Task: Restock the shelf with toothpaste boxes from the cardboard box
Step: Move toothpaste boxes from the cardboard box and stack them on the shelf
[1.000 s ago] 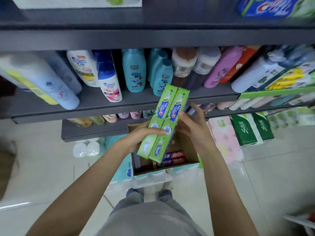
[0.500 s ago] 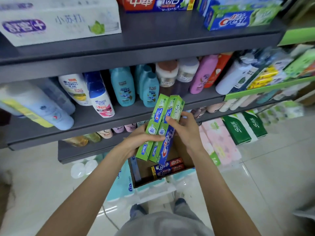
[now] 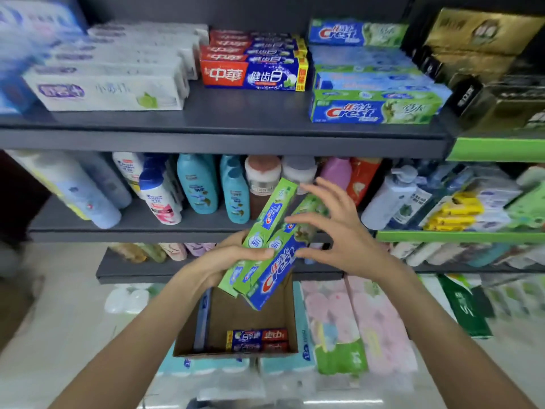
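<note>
The top shelf (image 3: 236,113) has swung into full view; half a second ago only its front lip and the nearest packs showed. The person has looked up from the carton to the place the stock belongs, so I judge the picking is over and the placing comes next. The Crest stack (image 3: 374,109) at the right of that shelf matches what the person carries, and looks the likely home for it.

Below, the cardboard box (image 3: 188,329) sits low and near, between the forearms, with a couple of red-and-blue toothpaste packs (image 3: 258,339) left at its near end and one bluish pack standing on edge against its left wall.

The bundle of green Crest toothpaste boxes (image 3: 267,240) is held tilted above the carton, in front of the shampoo bottles (image 3: 197,184). The left hand (image 3: 227,258) grips its lower half, thumb across the top. The right hand (image 3: 333,231) has let go: a moment back it clasped the upper end, now its fingers are spread beside the packs.

How many boxes are in the bundle is hard to tell; the far one is blurred and partly behind the right hand. The shelf edges are smeared too.
</note>
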A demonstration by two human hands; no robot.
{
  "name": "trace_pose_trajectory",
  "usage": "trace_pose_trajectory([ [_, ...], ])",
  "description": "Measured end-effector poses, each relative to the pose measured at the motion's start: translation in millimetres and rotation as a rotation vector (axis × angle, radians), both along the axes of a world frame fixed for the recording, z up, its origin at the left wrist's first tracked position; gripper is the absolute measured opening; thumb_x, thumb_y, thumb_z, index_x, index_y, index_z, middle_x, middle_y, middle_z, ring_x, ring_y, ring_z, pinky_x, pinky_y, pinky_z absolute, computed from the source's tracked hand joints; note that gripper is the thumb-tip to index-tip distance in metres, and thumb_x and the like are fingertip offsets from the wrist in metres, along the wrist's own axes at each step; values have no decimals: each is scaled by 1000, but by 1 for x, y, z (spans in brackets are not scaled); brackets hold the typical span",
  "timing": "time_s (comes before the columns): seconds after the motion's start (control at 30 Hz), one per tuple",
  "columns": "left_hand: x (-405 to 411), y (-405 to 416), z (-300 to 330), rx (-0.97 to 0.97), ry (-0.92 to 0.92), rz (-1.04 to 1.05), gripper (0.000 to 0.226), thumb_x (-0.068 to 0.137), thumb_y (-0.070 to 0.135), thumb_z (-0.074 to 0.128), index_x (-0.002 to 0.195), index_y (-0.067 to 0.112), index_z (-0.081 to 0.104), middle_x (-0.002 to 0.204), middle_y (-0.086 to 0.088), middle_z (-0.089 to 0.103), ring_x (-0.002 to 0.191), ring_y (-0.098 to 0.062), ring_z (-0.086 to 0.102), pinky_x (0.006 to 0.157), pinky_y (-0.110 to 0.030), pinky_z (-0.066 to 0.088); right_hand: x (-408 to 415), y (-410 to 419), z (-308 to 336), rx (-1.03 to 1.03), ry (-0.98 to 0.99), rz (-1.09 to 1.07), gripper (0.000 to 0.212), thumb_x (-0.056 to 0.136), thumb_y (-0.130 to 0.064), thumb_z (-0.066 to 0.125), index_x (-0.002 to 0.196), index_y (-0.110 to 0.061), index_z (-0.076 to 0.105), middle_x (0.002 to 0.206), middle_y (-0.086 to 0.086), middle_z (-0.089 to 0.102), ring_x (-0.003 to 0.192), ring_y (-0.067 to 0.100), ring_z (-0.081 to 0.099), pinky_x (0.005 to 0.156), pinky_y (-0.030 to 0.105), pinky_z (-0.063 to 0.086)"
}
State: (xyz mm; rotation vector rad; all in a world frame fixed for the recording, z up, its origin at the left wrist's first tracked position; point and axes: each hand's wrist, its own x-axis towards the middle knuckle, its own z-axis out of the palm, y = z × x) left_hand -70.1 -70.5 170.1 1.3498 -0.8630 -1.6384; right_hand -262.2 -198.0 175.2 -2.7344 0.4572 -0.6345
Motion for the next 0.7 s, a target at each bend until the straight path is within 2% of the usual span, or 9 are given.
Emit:
trace_pose_trajectory([
  [0.07,-12,-3,11,-15,28,19,44,66,27,79,106,20,61,82,5,75,71,-9,71,60,-18,53,-6,-12,13,-196,54,147,49,77,-54,67,118,-29,61,140,7,43,134,28,31,106,53,31],
  [0.13,-20,-7,20,-42,57,13,74,39,41,92,103,19,64,89,-2,75,74,-15,71,61,-22,55,-10,-23,29,-310,55,244,49,78,-50,69,118,-23,62,131,9,52,124,27,43,101,48,38],
  [0.2,-24,-11,30,-74,104,29,80,27,40,95,99,18,67,90,-6,74,73,-17,71,60,-24,55,-16,-31,47,-398,45,305,49,82,-51,63,121,-21,58,126,8,55,118,26,48,99,43,41],
  [0.37,-37,-32,75,-138,186,116,84,20,35,96,94,11,65,78,-9,73,60,-17,70,51,-24,55,-27,-58,89,-538,98,321,58,88,-60,41,130,-19,44,124,5,58,113,22,51,99,37,40],
  [0.47,-35,-59,97,-156,139,147,53,41,35,92,87,13,74,79,-8,74,60,-15,69,53,-25,56,-29,-83,113,-532,88,274,52,90,-60,36,123,-20,43,118,5,61,106,21,55,92,31,40],
  [0.53,-33,-74,113,-181,117,245,22,68,31,77,81,14,76,76,-6,73,57,-14,67,54,-25,54,-34,-102,128,-520,84,161,53,84,-62,40,123,-25,41,115,4,60,103,22,56,86,32,42],
  [0.57,-30,-82,121,-205,120,328,18,77,28,68,80,12,74,70,-5,72,52,-14,65,49,-23,53,-37,-111,136,-506,72,85,55,82,-65,40,123,-28,39,114,3,59,103,24,56,82,36,46],
  [0.63,-19,-91,136,-253,119,480,19,87,22,55,92,8,65,65,-4,69,45,-14,62,43,-21,51,-40,-129,154,-533,40,-86,61,81,-70,36,129,-33,35,111,3,56,103,27,58,70,36,48],
  [0.7,-5,-96,145,-325,88,529,41,81,21,64,117,5,53,73,-3,70,50,-17,65,46,-23,53,-35,-150,172,-576,116,-277,70,80,-73,33,139,-33,30,109,6,51,106,28,54,65,33,41],
])
